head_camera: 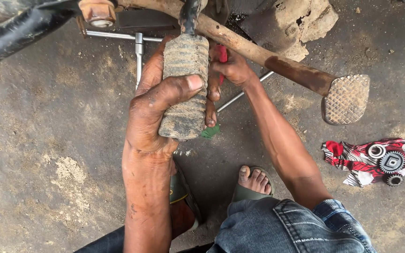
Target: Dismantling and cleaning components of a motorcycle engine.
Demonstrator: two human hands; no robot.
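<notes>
My left hand (158,100) is wrapped around a dirty ribbed rubber footrest (183,86) that sticks out from a motorcycle frame at the top of the head view. My right hand (233,68) reaches in behind the footrest and grips a red-handled tool (222,55), whose working end is hidden. A rusty brake pedal lever (282,65) runs to the right past my right wrist and ends in a studded metal pad (346,98).
A silver cross wrench (138,49) lies on the dirt floor under the bike. A red-and-white cloth (352,159) with gears (392,162) on it lies at right. My sandalled feet (254,182) and denim-clad knees are at the bottom. A large nut (98,13) shows top left.
</notes>
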